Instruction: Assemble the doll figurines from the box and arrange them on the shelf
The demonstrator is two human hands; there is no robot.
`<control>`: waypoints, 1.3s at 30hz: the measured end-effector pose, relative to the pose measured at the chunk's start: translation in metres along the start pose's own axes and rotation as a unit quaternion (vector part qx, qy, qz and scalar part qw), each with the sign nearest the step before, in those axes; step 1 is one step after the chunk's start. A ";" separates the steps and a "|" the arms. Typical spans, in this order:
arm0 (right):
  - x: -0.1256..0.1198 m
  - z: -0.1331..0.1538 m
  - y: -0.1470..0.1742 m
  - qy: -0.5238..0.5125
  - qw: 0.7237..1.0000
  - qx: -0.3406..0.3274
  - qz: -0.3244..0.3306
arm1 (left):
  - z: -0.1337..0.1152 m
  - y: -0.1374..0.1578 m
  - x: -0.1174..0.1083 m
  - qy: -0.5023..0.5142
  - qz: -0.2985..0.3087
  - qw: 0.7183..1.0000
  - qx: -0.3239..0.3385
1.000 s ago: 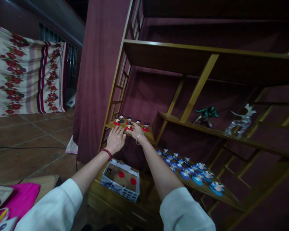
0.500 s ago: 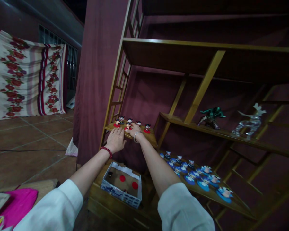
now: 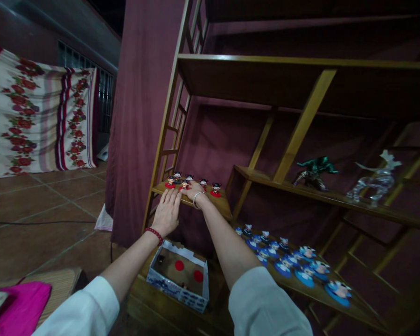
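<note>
On the small upper-left shelf [image 3: 215, 204] stand several doll figurines with black hair buns, most on red round bases. My right hand [image 3: 194, 192], with a silver bangle on the wrist, pinches the front-middle doll figurine [image 3: 185, 185] at its base. Its fingers partly cover the figurines behind. My left hand [image 3: 167, 212], wearing a red bead bracelet, rests at the shelf's front edge with its fingers stretched out and holds nothing. Just above its fingertips stands another doll figurine [image 3: 171, 181]. Farther right on this shelf is a doll figurine [image 3: 216, 188] on a red base.
Below my hands sits an open cardboard box [image 3: 178, 291] with red discs and small dark items inside. Blue-based figurines [image 3: 284, 264] crowd a lower shelf at right. A green figure [image 3: 317, 171] and a clear deer figure [image 3: 374, 179] stand on the middle shelf.
The view has shifted slightly, so the right-hand shelves sit farther right and lower. My right hand stays at the front-middle figurine, and my left hand remains by the shelf edge.
</note>
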State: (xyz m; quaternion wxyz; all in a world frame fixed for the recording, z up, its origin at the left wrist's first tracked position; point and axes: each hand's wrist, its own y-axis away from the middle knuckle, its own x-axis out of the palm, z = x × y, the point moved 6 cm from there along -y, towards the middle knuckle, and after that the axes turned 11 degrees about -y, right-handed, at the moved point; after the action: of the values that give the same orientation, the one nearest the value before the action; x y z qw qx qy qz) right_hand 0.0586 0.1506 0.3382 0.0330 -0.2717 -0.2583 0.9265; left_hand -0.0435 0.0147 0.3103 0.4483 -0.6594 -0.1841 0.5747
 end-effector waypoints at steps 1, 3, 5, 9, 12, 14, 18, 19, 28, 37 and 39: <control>0.000 -0.001 0.000 0.001 1.000 0.012 -0.004 | 0.000 0.001 0.000 0.001 -0.006 1.000 -0.003; -0.001 -0.001 0.000 0.001 1.000 0.029 -0.011 | 0.000 0.001 0.001 0.002 -0.012 1.000 -0.009; 0.000 -0.002 -0.001 -0.006 0.999 0.031 -0.008 | 0.000 0.001 0.001 0.003 -0.016 1.000 -0.008; 0.004 -0.006 -0.004 -0.024 0.999 0.032 0.017 | -0.001 0.001 0.002 0.008 -0.020 1.000 -0.007; 0.006 -0.009 -0.006 -0.023 0.999 0.033 0.023 | 0.000 0.001 0.003 0.007 -0.024 1.000 -0.016; 0.005 -0.010 -0.005 -0.017 0.999 0.034 0.022 | 0.000 0.001 0.004 0.006 -0.027 0.999 -0.018; 0.004 -0.007 -0.002 -0.021 0.999 0.032 0.025 | 0.000 0.001 0.006 0.005 -0.032 0.999 -0.018; 0.004 -0.006 -0.001 -0.023 0.999 0.033 0.027 | 0.001 0.002 0.007 0.003 -0.033 0.999 -0.018; 0.003 -0.006 0.001 -0.013 0.998 0.066 0.022 | -0.001 0.002 0.005 -0.028 -0.050 0.998 -0.015; 0.003 -0.005 0.001 0.006 0.997 0.070 0.018 | 0.000 0.002 0.006 -0.019 -0.057 0.998 -0.020; 0.003 -0.006 0.001 0.013 0.997 0.072 0.018 | -0.001 0.002 0.005 -0.017 -0.063 0.998 -0.020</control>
State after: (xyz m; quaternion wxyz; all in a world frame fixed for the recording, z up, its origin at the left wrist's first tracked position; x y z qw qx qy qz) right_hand 0.0594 0.1527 0.3318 0.0393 -0.2855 -0.1856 0.9394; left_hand -0.0420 0.0175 0.3058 0.4672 -0.6451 -0.2441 0.5532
